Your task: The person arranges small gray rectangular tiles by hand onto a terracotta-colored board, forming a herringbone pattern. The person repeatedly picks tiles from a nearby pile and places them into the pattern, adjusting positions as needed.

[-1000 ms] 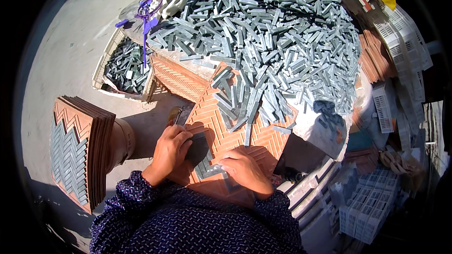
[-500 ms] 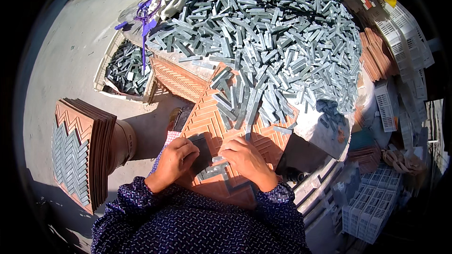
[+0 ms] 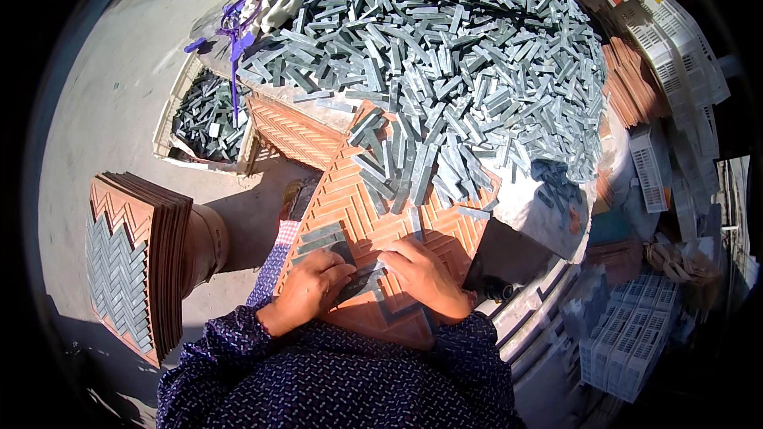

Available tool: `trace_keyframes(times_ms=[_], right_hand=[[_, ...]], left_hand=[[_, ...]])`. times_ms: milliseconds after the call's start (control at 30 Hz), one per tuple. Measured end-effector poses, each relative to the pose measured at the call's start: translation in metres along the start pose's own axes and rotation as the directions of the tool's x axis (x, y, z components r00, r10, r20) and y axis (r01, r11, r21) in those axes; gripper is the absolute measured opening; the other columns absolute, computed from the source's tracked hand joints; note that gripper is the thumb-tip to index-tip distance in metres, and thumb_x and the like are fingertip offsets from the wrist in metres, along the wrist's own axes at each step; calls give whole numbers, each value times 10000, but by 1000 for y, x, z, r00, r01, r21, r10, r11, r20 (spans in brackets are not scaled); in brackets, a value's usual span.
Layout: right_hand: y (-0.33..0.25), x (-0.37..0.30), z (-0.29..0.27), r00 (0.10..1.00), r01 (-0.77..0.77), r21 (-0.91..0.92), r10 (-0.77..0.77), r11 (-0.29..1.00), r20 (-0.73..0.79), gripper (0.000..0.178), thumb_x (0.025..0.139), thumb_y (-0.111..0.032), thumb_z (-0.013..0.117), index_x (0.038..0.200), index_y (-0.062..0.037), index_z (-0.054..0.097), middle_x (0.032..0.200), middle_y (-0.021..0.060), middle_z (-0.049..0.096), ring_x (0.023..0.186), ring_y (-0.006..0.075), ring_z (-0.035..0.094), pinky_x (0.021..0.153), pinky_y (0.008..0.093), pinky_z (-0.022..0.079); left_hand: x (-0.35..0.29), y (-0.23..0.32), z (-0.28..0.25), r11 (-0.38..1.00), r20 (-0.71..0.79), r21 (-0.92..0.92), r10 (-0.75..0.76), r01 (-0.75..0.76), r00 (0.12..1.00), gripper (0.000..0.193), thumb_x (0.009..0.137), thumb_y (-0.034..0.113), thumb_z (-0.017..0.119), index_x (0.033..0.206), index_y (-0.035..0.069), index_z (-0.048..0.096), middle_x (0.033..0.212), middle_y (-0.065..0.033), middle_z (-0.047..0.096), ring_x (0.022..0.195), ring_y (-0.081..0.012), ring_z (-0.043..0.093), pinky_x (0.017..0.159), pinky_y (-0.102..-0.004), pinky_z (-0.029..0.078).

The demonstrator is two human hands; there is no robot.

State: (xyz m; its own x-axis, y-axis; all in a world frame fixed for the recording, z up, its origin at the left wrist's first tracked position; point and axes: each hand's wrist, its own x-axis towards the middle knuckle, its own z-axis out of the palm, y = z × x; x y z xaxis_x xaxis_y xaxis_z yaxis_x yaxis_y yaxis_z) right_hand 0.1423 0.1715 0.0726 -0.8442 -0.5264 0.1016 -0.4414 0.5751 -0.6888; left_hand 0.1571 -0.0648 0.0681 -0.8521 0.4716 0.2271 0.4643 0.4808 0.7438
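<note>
An orange herringbone-grooved tray [image 3: 324, 199] lies in front of me, tilted across my lap and the pile's near edge. Several dark grey stone strips [image 3: 327, 236] sit in its grooves at the left and around my hands. Low over the tray's left part is my left hand [image 3: 311, 290], its fingers curled together at the strips; what they hold is hidden. My right hand [image 3: 425, 276] is closed, thumb and fingers pinching the end of a small grey strip [image 3: 380, 267] between the hands. Loose strips [image 3: 401, 163] cover the tray's far end.
Beyond the tray spreads a large heap of grey strips [image 3: 477, 56]. At left, stacked orange trays [image 3: 163, 230] rest on a round drum [image 3: 208, 242], the top one strip-filled. A crate of strips [image 3: 163, 131] stands behind. White plastic crates [image 3: 628, 342] and more orange trays [image 3: 632, 83] line the right.
My left hand has moved down and right toward my right hand, uncovering strips at the tray's left edge. My right hand has shifted slightly. The view has drifted a little.
</note>
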Motion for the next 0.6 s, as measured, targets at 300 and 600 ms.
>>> trace_keyframes(times_ms=[300,600], right_hand=[[1,0,-4,998,58,-6,-58,998,32,191,817,-23,576,1001,-2,622,989,94,575,923,279,578,768,351,495],[12,-1,1,995,98,20,-98,995,-18,183,782,4,644,964,1,625,980,100,592,875,287,600,725,357,503]], left_hand=[[3,-4,11,992,60,95,74,-79,995,266,730,78,716,989,32,677,943,-77,603,849,-257,580,712,-358,500],[6,1,15,969,40,210,121,-127,992,314,707,46,723,1017,40,673,922,-72,580,806,-261,561,702,-352,491]])
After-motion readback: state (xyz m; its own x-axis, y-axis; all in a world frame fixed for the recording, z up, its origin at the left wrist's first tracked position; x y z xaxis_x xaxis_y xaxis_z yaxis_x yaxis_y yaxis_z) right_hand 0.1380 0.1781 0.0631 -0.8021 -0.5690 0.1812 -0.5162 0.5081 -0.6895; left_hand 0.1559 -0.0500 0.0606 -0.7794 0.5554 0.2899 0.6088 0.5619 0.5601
